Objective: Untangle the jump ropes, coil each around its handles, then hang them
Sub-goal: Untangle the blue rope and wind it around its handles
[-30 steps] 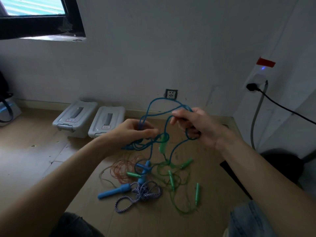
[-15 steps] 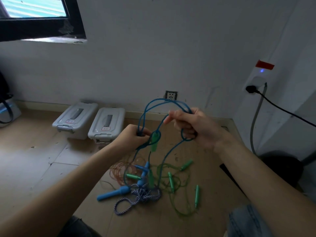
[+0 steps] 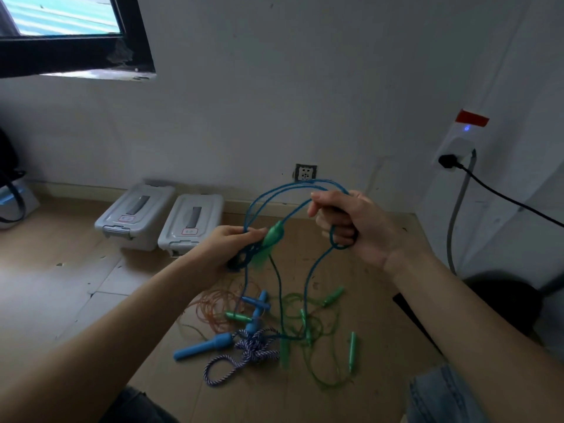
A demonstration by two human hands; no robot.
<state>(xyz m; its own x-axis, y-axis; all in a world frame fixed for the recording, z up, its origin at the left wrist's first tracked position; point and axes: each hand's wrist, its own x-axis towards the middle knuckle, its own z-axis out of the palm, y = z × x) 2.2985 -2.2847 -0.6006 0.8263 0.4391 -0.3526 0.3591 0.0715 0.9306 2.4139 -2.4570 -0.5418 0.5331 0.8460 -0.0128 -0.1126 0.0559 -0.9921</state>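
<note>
Blue rope (image 3: 276, 193), thin glossy cord, arcs between both fists: left hand (image 3: 227, 250) curled on bunched loops and green tapered handle (image 3: 273, 232); right hand (image 3: 348, 222) clenched round strands.

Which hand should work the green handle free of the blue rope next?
Left, probably: the left hand already touches the green plastic handle, while the right hand grips the thin blue rope's loops.

Two grey plastic lidded storage boxes (image 3: 135, 215) (image 3: 191, 222) stand at the floor's far edge. Two hands (image 3: 224, 250) (image 3: 351, 222) are raised; two wall sockets (image 3: 305, 173) (image 3: 454, 151) show.
</note>
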